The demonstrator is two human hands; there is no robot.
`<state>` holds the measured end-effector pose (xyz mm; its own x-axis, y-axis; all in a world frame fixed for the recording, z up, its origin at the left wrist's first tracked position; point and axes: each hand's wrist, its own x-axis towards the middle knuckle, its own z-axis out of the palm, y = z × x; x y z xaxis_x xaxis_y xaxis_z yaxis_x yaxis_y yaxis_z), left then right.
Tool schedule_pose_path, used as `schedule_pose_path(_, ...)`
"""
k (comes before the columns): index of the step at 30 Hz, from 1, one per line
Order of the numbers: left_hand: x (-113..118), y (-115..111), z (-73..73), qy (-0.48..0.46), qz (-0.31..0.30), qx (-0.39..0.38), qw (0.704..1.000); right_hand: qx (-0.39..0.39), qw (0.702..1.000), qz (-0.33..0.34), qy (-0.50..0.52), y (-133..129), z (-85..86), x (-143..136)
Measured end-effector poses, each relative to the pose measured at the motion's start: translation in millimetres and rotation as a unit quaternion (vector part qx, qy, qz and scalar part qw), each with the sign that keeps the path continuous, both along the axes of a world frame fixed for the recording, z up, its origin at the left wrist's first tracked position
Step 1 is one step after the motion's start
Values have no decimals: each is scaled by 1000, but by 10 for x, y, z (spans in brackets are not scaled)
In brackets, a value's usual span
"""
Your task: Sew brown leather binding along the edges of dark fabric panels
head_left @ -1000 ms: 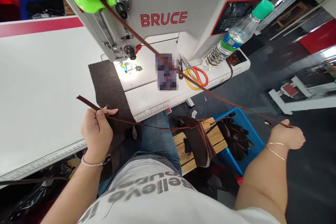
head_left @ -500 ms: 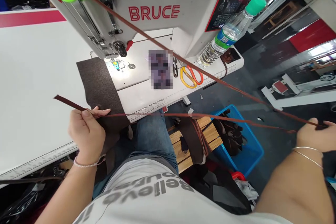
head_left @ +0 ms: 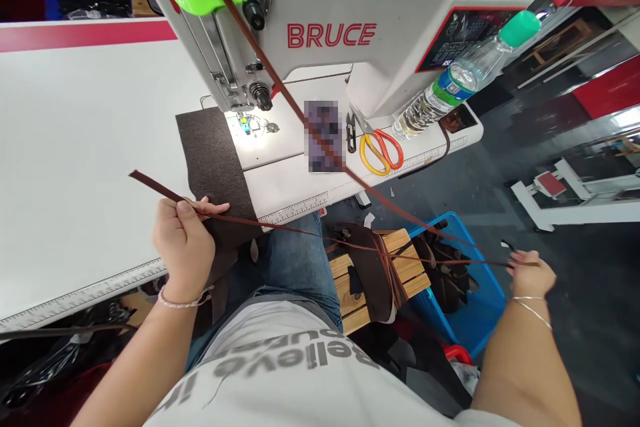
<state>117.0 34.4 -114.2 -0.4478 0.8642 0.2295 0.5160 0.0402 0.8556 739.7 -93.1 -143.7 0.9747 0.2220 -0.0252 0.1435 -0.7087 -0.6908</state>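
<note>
A long thin brown strip runs between my two hands across my lap. My left hand is closed on it, pinching near one end, whose tip sticks out to the upper left. That hand is over a dark brown fabric piece at the table's front edge. Out to the right, my right hand is closed on the strip beyond the blue crate. Another length of brown strip slopes from the green clip on the sewing machine down toward my right hand.
Yellow-and-red-handled scissors, thread snips and a water bottle are on the machine bed. A wooden stool carries a dark bundle with strips. The blue crate holds dark pieces.
My right hand has moved left and slightly down, drawing in from the right edge with the strip. My left hand keeps its pinch. The whole view has shifted somewhat.
</note>
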Motion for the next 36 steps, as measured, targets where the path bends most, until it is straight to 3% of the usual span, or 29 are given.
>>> schedule_pose_path(4, -6, -1, -6, -12, 0, 8, 1000, -77, 975, 172, 122, 381, -467, -594)
schedule_pose_path(8, -7, 1, -12, -19, -2, 10, 1000, -220, 902, 314, 199, 623, -843, -1239)
schedule_pose_path(11, -3, -10, -7, -18, -5, 5, 1000, -317, 836, 397, 208, 775, -914, -1609)
schedule_pose_path(13, -3, -17, -6, -17, -8, 1, 1000, -340, 794, 462, 203, 897, -821, -1823)
schedule_pose_path(16, -3, -19, -12, -6, -6, 1, 1000, -315, 736, 562, 208, 1091, -453, -2187)
schedule_pose_path(18, -1, -16, -18, 3, -3, 3, 1000, -259, 685, 638, 239, 1214, -95, -2489)
schedule_pose_path(19, 0, -14, -21, 8, -3, 3, 1000, -170, 648, 698, 252, 1276, 94, -2657)
schedule_pose_path(20, 1, -13, -24, 12, -2, 4, 1000, -71, 642, 725, 239, 1343, 274, -2831)
schedule_pose_path(22, 0, -12, -31, 21, 0, 5, 1000, 102, 680, 713, 138, 1499, 576, -3184)
schedule_pose_path(24, -3, -12, -35, 29, -1, 5, 1000, 193, 697, 690, 42, 1678, 773, -3516)
schedule_pose_path(27, -7, -16, -31, 40, -3, -5, 999, 237, 679, 695, 16, 1910, 924, -3918)
schedule_pose_path(30, -7, -22, -13, 49, -2, -17, 999, 240, 646, 723, 53, 1982, 1009, -4124)
schedule_pose_path(33, -8, -29, 3, 55, -5, -22, 998, 248, 640, 725, 63, 1891, 1018, -4073)
schedule_pose_path(36, -19, -31, 1, 61, -7, -32, 998, 243, 655, 712, 67, 1718, 851, -3791)
